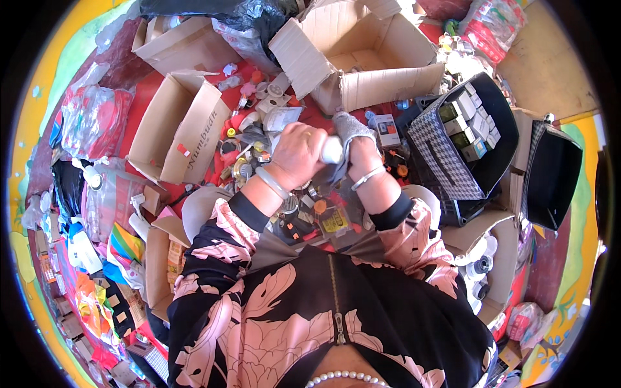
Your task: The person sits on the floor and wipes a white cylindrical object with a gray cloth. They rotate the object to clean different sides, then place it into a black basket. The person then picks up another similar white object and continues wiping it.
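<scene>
My left hand (pixel 299 154) is closed round a small white object with a rounded end (pixel 332 150); its exact kind I cannot make out. A grey cloth (pixel 351 127) is bunched in my right hand (pixel 364 157), close beside the white object. Whether the cloth touches it is unclear. Both hands are above a heap of small mixed items between my knees. In the heap lie a clear packet with a yellow label (pixel 334 222) and a round metal-rimmed piece (pixel 242 170). A small white and blue box (pixel 387 130) lies right of my right hand.
Open cardboard boxes stand ahead (pixel 394 87) and at the left (pixel 187 132). A checked fabric bin (pixel 446 158) at the right holds several small boxes. Another dark bin (pixel 550 174) lies beyond it. Plastic bags (pixel 97 119) and loose goods crowd the left side.
</scene>
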`<state>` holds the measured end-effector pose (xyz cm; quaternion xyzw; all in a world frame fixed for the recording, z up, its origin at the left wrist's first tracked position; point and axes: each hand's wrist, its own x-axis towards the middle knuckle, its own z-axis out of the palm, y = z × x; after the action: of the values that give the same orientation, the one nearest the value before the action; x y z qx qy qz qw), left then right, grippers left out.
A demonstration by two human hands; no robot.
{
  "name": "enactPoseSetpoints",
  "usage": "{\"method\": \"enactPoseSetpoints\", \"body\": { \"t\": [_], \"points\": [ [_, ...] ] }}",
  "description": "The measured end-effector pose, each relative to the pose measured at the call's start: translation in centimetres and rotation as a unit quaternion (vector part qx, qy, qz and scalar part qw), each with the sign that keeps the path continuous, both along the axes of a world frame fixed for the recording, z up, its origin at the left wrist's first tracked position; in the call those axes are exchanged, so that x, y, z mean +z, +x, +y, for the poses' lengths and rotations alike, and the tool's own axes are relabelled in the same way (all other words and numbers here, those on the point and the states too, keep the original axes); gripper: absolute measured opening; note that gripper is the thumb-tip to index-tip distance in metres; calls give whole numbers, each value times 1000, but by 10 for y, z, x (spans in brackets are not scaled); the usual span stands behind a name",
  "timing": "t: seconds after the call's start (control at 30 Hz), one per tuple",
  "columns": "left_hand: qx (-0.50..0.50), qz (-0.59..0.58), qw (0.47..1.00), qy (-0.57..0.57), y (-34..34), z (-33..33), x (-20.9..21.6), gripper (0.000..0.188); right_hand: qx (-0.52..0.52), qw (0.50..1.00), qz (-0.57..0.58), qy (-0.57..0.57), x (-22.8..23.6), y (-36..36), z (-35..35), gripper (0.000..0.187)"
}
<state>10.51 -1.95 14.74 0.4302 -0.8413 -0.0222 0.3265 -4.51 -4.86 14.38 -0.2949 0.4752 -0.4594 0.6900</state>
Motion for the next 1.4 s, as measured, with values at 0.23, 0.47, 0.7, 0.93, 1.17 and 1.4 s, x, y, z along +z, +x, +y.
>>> {"method": "enactPoseSetpoints", "body": {
  "t": [0.23, 0.47, 0.7, 0.93, 1.17, 1.4],
  "points": [
    [-10, 96, 994, -55, 4, -6, -3, 54, 124, 975, -40, -182, 36, -19, 6, 15],
    [-17, 31, 999, -19, -2, -7, 1, 54, 35, 986, -161, -6, 31, 0, 23, 13],
    [12, -21, 999, -28, -4, -6, -6, 50, 43, 996, 55, -57, 8, 0, 3, 16],
    [74, 148, 985, 55, 0, -5, 8, 41, 77, 975, -204, 28, 2, -18, -14, 21],
    [91, 188, 945, 252, 1, 3, 16, 40, 133, 441, 731, -503, 69, 15, -4, 11],
    [133, 69, 972, 180, -5, 8, -2, 42, 70, 743, 516, -421, -15, 16, -7, 16]
  ]
}}
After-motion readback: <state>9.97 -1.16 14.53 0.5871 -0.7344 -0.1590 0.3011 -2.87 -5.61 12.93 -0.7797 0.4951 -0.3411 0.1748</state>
